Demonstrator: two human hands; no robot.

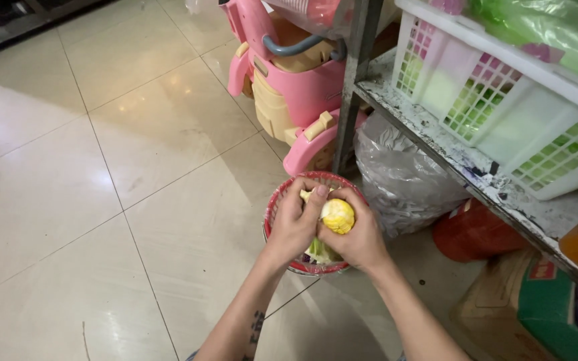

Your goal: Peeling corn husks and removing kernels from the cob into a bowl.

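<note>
Hands first: my left hand [294, 224] and right hand [358, 235] both grip a yellow ear of corn [338, 215] above the round red plastic basket [273, 212]. Right of the basket, a brown-and-green cardboard box [526, 304] sits under the grey metal shelf [436, 137], beside a crumpled grey plastic bag [399, 177].

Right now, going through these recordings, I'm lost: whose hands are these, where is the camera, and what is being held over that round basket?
The single picture comes from a camera worn on a person's head, looking down. The left hand and right hand are that person's own, bare. Together they grip a yellow corn cob, with pale green husk showing beneath. Below sits a round red basket on the tiled floor. A pink toy ride-on and a metal shelf carrying a white crate stand nearby.
</note>
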